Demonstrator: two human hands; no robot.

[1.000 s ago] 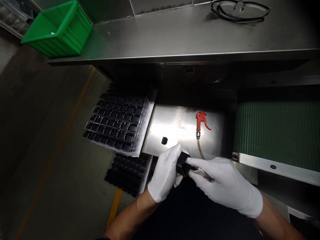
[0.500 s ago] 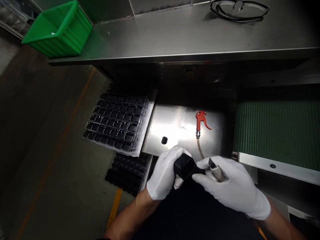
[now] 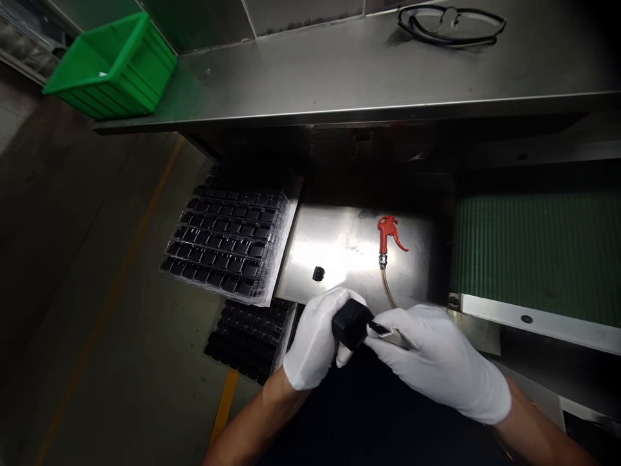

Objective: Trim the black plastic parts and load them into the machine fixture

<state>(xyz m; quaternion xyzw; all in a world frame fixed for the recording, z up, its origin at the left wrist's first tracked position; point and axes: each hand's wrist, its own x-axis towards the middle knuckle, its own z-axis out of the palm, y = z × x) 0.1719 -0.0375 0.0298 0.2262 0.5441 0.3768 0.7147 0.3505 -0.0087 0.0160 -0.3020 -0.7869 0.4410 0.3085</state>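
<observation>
Two gloved hands in view, both white. Left hand [image 3: 317, 340] clasps one small black block-shaped part [image 3: 351, 323], fingers curled round its left side, holding it just over the near edge of the steel work plate [image 3: 339, 243]. Right hand [image 3: 436, 362] grips one slim metal tool [image 3: 394, 336], fingers clenched along its handle; the tool's tip touches the right face of the black part.

On the work plate: one loose small black piece [image 3: 318, 274], lying apart from the hands, and one red air gun [image 3: 388, 234] with its hose [image 3: 388, 291] running down toward the right hand.

Left of the plate: one stack of clear trays [image 3: 228, 243] filled with rows of black parts; exact count of trays in the stack cannot be told. A second, lower tray stack [image 3: 250, 336], dark, sits below it, just beside the left wrist.

Right: one green ribbed conveyor belt [image 3: 533, 255].

Upper steel shelf [image 3: 339, 71]: one green plastic bin [image 3: 111, 65] at its left end, one pair of safety glasses [image 3: 451, 26] at the right
</observation>
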